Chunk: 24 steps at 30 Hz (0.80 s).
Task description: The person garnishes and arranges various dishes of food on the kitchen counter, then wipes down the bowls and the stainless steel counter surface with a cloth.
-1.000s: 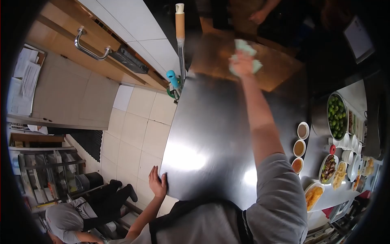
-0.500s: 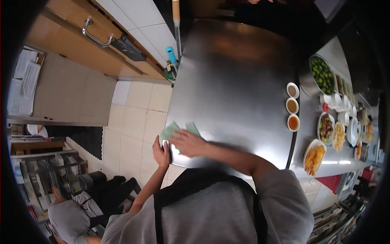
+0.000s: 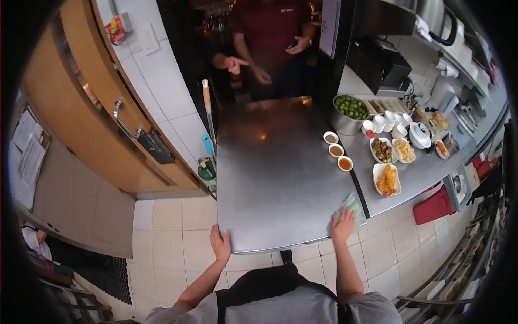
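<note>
A light green cloth [image 3: 350, 206] lies at the near right corner of the steel table [image 3: 270, 189]. My right hand [image 3: 342, 225] presses on it, with the cloth bunched under and beyond the fingers. At the near left corner, my left hand [image 3: 220, 244] rests against the table edge with its fingers stretched out and nothing in it. Three small white cups of sauce, a brown one [image 3: 331, 139], another brown one [image 3: 335, 150] and an orange one [image 3: 345, 163], stand in a row by the table's right side.
The side counter [image 3: 399, 200] holds a plate of fried food [image 3: 386, 180], other dishes, stacked white cups [image 3: 384, 122] and a steel pot of green limes [image 3: 350, 110]. Two people stand beyond the table, one in a maroon shirt [image 3: 272, 32]. A wooden door [image 3: 81, 108] is left.
My right hand has swept the cloth from the near left corner to the near right corner. My left hand stays at the left corner. The view has tilted up, showing people beyond the table.
</note>
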{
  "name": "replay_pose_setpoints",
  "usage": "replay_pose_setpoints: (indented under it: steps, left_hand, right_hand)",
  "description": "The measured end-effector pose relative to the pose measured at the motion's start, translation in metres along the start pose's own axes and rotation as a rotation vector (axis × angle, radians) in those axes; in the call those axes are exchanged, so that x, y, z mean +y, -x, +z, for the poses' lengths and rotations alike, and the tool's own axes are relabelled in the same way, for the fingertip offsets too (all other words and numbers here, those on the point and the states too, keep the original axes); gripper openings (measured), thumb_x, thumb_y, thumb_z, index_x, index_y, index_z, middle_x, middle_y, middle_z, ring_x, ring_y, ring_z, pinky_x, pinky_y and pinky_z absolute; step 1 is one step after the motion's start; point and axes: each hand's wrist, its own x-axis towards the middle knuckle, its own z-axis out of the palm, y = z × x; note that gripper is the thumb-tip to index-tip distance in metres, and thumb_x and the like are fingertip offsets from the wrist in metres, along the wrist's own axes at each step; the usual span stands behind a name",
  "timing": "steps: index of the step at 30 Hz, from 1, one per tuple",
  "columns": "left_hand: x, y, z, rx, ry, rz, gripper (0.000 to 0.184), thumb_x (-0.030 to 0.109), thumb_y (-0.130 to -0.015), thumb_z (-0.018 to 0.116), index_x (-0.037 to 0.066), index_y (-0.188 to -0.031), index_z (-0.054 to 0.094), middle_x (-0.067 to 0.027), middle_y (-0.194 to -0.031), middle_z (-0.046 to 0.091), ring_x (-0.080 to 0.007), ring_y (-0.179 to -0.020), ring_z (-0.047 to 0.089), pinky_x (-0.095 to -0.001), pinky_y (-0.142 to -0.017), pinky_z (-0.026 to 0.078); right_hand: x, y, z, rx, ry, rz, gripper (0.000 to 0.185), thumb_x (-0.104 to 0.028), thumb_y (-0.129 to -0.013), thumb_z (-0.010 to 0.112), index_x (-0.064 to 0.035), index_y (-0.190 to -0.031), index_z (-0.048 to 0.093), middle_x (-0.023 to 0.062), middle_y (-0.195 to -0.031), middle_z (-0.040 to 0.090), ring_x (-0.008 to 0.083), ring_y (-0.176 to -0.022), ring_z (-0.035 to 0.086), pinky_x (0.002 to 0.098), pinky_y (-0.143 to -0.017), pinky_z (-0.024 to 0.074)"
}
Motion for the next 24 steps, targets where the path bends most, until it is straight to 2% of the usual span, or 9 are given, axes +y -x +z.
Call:
replay_pose_setpoints:
  steps: [4,7,8,10,11,13,20,22,24]
  left_hand:
    - [0.022,0.011,-0.01,0.014,-0.067,0.234,0.054,0.027,-0.08,0.05,-0.001,-0.122,0.033,-0.0222,-0.128,0.029,-0.0387,-0.121,0.022,-0.0463,-0.099,0.016]
    - [0.037,0.027,-0.001,-0.049,-0.065,0.378,0.054,0.028,-0.079,0.051,-0.001,-0.121,0.034,-0.0223,-0.128,0.029,-0.0391,-0.12,0.023,-0.0468,-0.098,0.017]
    - [0.045,0.034,0.001,-0.059,-0.067,0.387,0.054,0.028,-0.079,0.051,-0.001,-0.121,0.034,-0.0223,-0.128,0.029,-0.0391,-0.12,0.023,-0.0468,-0.098,0.017]
    - [0.069,0.048,0.008,-0.171,-0.064,0.501,0.054,0.03,-0.079,0.052,0.001,-0.121,0.035,-0.0215,-0.129,0.028,-0.0396,-0.12,0.023,-0.0472,-0.098,0.018]
    - [0.08,0.055,0.014,-0.186,-0.063,0.511,0.054,0.03,-0.079,0.052,0.001,-0.121,0.035,-0.0215,-0.129,0.028,-0.0396,-0.12,0.023,-0.0472,-0.098,0.018]
    - [0.101,0.07,0.028,-0.274,-0.038,0.603,0.053,0.028,-0.08,0.052,0.002,-0.123,0.034,-0.0218,-0.129,0.028,-0.0386,-0.12,0.023,-0.0462,-0.098,0.019]
    - [0.193,0.123,0.096,-0.48,0.086,0.791,0.052,0.031,-0.08,0.054,0.004,-0.121,0.037,-0.0171,-0.133,0.025,-0.0366,-0.122,0.023,-0.0436,-0.098,0.022]
    - [0.223,0.139,0.121,-0.529,0.104,0.842,0.053,0.031,-0.079,0.054,0.004,-0.121,0.038,-0.0171,-0.133,0.025,-0.0367,-0.122,0.022,-0.0432,-0.098,0.023]
    - [0.254,0.149,0.146,-0.537,0.089,0.968,0.055,0.032,-0.078,0.056,0.002,-0.12,0.038,-0.0198,-0.13,0.028,-0.0387,-0.12,0.025,-0.0449,-0.097,0.023]
  right_hand:
    - [-0.099,0.055,-0.019,-0.157,-0.18,-0.301,0.055,-0.027,-0.071,0.06,-0.0023,-0.116,0.042,0.0192,-0.123,0.039,0.0385,-0.113,0.035,0.0475,-0.093,0.0274]
    - [-0.158,0.104,-0.025,-0.273,-0.267,-0.621,0.053,-0.025,-0.072,0.057,-0.0055,-0.119,0.042,0.0141,-0.125,0.038,0.0341,-0.115,0.035,0.0448,-0.095,0.0285]
    - [-0.163,0.111,-0.025,-0.272,-0.268,-0.607,0.053,-0.025,-0.072,0.057,-0.0055,-0.119,0.042,0.0141,-0.125,0.038,0.0341,-0.115,0.035,0.0448,-0.095,0.0285]
    - [-0.16,0.115,-0.026,-0.252,-0.311,-0.867,0.054,-0.023,-0.071,0.057,-0.0067,-0.12,0.041,0.0111,-0.128,0.036,0.0307,-0.117,0.034,0.0432,-0.095,0.0292]
    - [-0.149,0.111,-0.024,-0.253,-0.308,-0.849,0.054,-0.023,-0.071,0.057,-0.0067,-0.12,0.041,0.0111,-0.128,0.036,0.0307,-0.117,0.034,0.0432,-0.095,0.0292]
    - [-0.112,0.096,-0.02,-0.208,-0.138,-0.953,0.055,-0.02,-0.07,0.057,-0.0078,-0.121,0.041,0.0101,-0.13,0.035,0.0293,-0.118,0.033,0.0423,-0.094,0.0304]
    - [0.072,0.049,-0.032,-0.095,0.197,-0.444,0.054,-0.008,-0.074,0.047,-0.0091,-0.126,0.034,0.0102,-0.132,0.032,0.0292,-0.118,0.035,0.0443,-0.094,0.0305]
    - [0.125,0.045,-0.055,-0.114,0.2,-0.283,0.049,-0.009,-0.074,0.047,-0.0074,-0.122,0.039,0.0115,-0.127,0.039,0.0289,-0.115,0.039,0.0413,-0.094,0.0315]
    - [0.191,0.057,-0.055,-0.311,-0.125,-0.051,0.046,-0.009,-0.074,0.05,-0.0044,-0.119,0.041,0.015,-0.119,0.045,0.0304,-0.107,0.045,0.0377,-0.087,0.0377]
